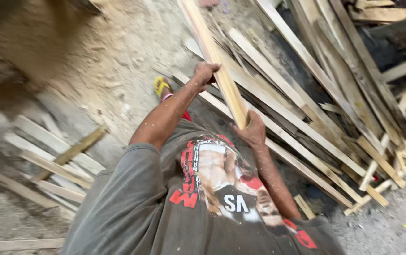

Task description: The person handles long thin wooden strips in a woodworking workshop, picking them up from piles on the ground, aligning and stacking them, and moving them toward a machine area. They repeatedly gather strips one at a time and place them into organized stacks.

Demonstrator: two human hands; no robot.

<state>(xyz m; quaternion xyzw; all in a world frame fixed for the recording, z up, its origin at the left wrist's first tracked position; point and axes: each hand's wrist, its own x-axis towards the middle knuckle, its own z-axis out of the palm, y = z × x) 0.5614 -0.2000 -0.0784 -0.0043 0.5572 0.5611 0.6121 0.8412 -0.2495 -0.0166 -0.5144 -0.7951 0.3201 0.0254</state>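
I hold one long pale wooden slat [212, 47] with both hands. It runs from in front of my chest up and away to the top edge of the view. My left hand [206, 73] is wrapped around its middle with the arm stretched out. My right hand [254, 131] grips the slat's near end, close to my grey printed shirt [165, 217]. The slat is lifted clear above the heap of slats on the ground.
A large heap of long wooden slats and planks [335, 108] covers the ground on the right. Several loose boards [51, 160] lie at the left. Sawdust-covered ground [118, 56] lies ahead. My foot in a yellow sandal [161, 86] stands by the heap.
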